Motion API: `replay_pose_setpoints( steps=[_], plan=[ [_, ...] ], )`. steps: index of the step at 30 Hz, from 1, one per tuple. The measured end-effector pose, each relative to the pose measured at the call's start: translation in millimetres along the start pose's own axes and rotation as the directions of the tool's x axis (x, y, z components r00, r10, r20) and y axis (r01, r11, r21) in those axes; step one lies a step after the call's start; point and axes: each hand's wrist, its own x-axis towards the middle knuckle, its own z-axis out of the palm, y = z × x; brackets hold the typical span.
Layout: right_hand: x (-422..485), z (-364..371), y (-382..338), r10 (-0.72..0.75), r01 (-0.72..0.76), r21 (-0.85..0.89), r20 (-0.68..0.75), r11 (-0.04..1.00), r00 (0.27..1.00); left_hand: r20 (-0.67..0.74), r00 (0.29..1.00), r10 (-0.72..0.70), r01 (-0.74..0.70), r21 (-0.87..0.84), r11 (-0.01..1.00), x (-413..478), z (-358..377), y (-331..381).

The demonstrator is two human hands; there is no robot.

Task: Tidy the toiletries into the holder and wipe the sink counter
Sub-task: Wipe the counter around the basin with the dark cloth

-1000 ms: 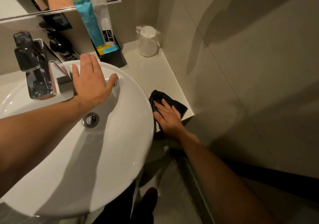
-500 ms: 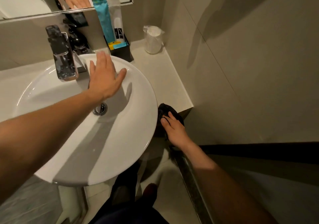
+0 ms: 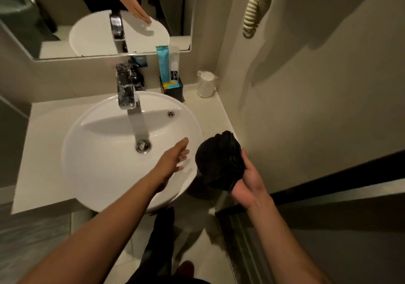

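Observation:
My right hand (image 3: 249, 180) grips a bunched black cloth (image 3: 219, 158), lifted off the counter beside the basin's right rim. My left hand (image 3: 173, 160) hovers open, fingers spread, over the right side of the round white basin (image 3: 98, 163). At the back right of the cream counter (image 3: 43, 141) stands a black holder (image 3: 174, 91) with a teal tube (image 3: 163, 64) and a white tube (image 3: 174, 66) upright in it. The counter's right strip (image 3: 217, 117) lies bare behind the cloth.
A chrome faucet (image 3: 125, 91) rises behind the basin, with dark items (image 3: 138, 79) behind it. A wrapped white cup (image 3: 206, 84) sits in the back right corner. A mirror (image 3: 98, 16) hangs above. A coiled cord (image 3: 255, 5) hangs on the right wall. Dark glass door edge (image 3: 241, 229) lower right.
My right hand has lifted the black cloth off the counter edge and bunched it. My left hand has drawn back from the basin's far rim toward the right side. The view pulled back.

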Motion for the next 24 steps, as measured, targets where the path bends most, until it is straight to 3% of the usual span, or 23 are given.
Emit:
replay_pose_setpoints(
  steps=[3,5,9,12,16,20,24],
  plan=[
    [-5.7,32.7,0.8,-0.026,0.026,0.003,0.098,1.0,0.995,0.122,0.99,-0.077,0.098,-0.174,0.98,-23.1,4.5,11.4],
    [-6.4,51.4,3.5,-0.019,0.016,0.016,0.145,1.0,0.989,0.188,0.982,-0.024,0.095,-0.377,0.921,-40.1,7.7,20.2],
    [-8.2,76.4,19.0,0.045,-0.052,0.022,0.253,0.998,0.966,0.096,0.983,0.156,-0.072,-0.581,0.811,-71.6,5.9,33.2],
    [-8.0,82.6,35.2,0.103,-0.108,-0.004,0.339,0.994,0.935,-0.092,0.973,0.214,-0.232,-0.435,0.87,-88.3,-0.1,32.2],
    [-16.0,92.9,52.6,0.123,-0.091,-0.094,0.432,0.991,0.893,-0.32,0.892,0.32,-0.39,-0.182,0.903,-105.1,-19.0,19.4],
    [-16.3,99.8,68.9,0.134,-0.058,-0.244,0.308,0.968,0.942,-0.395,0.826,0.402,-0.446,-0.022,0.895,-124.7,-38.0,7.3],
    [-7.7,99.1,86.3,-0.009,0.097,-0.537,0.163,0.838,0.987,-0.433,0.821,0.372,-0.41,0.006,0.912,-136.0,-55.6,-9.2]
  ],
)
